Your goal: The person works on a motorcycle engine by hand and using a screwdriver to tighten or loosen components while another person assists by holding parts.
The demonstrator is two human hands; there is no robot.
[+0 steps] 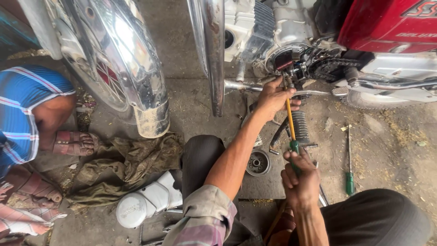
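My left hand (273, 96) reaches up to the open side of a motorcycle engine (291, 59) and steadies the tip of a long screwdriver with a yellow shaft (289, 119). My right hand (300, 180) grips the screwdriver's green handle low down, near my knee. The tool's tip sits in the exposed engine opening beside the chain and sprocket (332, 68). The footrest (300, 126) hangs just behind the shaft.
A chrome mudguard and wheel (132, 68) stand at left, with a dirty rag (132, 159) and a white engine cover (145, 200) on the concrete. A round metal part (258, 163) lies by my forearm. A second green-handled screwdriver (349, 168) lies at right. Another person's sandalled feet (73, 143) are at far left.
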